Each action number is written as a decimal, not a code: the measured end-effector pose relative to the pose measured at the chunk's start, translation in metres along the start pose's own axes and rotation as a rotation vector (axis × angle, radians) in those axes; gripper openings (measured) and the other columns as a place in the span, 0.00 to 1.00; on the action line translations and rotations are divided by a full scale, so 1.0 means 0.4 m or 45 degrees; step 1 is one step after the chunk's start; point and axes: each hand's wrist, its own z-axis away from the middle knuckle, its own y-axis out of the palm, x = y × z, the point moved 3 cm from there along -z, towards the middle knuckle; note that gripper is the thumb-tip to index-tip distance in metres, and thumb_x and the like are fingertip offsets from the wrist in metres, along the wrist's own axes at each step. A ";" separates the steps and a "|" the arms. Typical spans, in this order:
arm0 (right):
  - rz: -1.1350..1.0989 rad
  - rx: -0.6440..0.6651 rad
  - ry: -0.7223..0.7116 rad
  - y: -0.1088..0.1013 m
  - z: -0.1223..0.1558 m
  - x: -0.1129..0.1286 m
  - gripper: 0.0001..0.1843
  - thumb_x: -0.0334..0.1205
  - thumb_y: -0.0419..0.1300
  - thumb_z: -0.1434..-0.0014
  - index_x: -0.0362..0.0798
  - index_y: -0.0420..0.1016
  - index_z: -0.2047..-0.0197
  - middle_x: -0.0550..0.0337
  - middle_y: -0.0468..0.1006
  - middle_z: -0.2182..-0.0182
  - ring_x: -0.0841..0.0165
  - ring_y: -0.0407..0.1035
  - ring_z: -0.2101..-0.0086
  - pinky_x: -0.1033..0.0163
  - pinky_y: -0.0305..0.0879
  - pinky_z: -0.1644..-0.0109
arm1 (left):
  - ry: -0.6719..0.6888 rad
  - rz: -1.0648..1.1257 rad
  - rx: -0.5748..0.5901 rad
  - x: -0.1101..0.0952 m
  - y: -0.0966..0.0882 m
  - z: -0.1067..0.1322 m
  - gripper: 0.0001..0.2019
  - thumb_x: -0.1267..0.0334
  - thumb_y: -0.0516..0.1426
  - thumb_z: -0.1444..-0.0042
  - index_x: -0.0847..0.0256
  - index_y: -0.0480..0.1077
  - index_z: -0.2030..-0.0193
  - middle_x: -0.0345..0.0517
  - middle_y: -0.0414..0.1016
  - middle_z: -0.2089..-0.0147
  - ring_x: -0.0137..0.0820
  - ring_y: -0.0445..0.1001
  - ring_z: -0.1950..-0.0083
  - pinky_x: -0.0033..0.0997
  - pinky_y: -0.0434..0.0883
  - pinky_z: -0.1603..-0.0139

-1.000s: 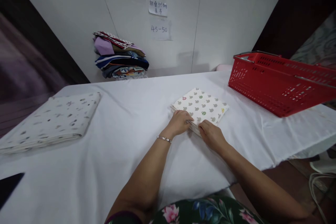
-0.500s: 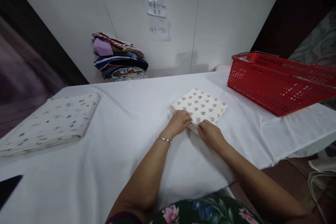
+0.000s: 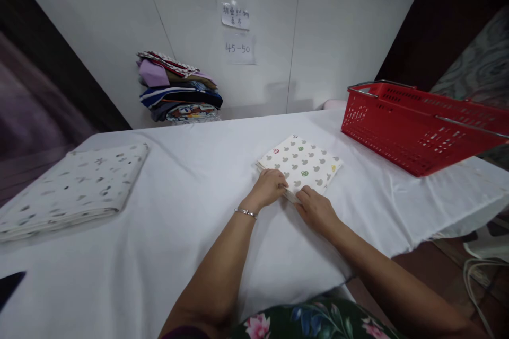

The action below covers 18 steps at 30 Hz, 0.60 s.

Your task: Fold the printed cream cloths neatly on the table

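Observation:
A folded white cloth [image 3: 304, 163] with grey, red, green and yellow apple-like prints lies flat on the white-covered table [image 3: 191, 254]. Its layered near edge faces me. My left hand [image 3: 271, 186] grips that edge toward the left, fingers curled over it. Close by on the right, my right hand [image 3: 316, 207] pinches the same edge near the front corner. Both hands are closed on the cloth, and the fingertips under the layers are hidden.
A red shopping basket [image 3: 413, 132] stands at the right back. At the left lies a larger folded patterned cloth [image 3: 79, 185]. Several folded fabrics form a stack [image 3: 181, 87] against the wall. A dark flat object [image 3: 10, 286] pokes in at the lower left.
The right hand has shifted slightly left along the cloth's near edge, closer to the left hand. Both hands still hold the cloth. The whole view has moved a little.

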 end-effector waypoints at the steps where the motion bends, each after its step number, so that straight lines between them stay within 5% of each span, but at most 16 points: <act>1: -0.001 -0.002 -0.009 0.000 0.002 0.001 0.04 0.36 0.52 0.39 0.47 0.66 0.63 0.55 0.69 0.63 0.68 0.65 0.65 0.66 0.52 0.71 | -0.010 0.009 -0.001 -0.003 -0.003 0.001 0.10 0.72 0.56 0.53 0.54 0.75 0.68 0.39 0.73 0.62 0.33 0.68 0.54 0.41 0.58 0.44; 9: 0.001 -0.007 -0.030 0.006 0.003 0.013 0.05 0.31 0.52 0.42 0.46 0.66 0.62 0.55 0.70 0.64 0.67 0.65 0.64 0.65 0.56 0.67 | -0.064 -0.025 0.043 -0.049 -0.001 -0.005 0.06 0.63 0.56 0.47 0.57 0.74 0.70 0.40 0.73 0.66 0.33 0.68 0.56 0.38 0.59 0.48; 18: -0.375 -0.245 -0.202 -0.037 -0.027 -0.035 0.10 0.33 0.49 0.39 0.48 0.68 0.69 0.59 0.71 0.69 0.69 0.66 0.65 0.65 0.62 0.62 | -0.111 -0.028 0.007 -0.041 0.017 -0.006 0.05 0.67 0.58 0.50 0.57 0.73 0.74 0.39 0.72 0.68 0.32 0.68 0.59 0.36 0.59 0.52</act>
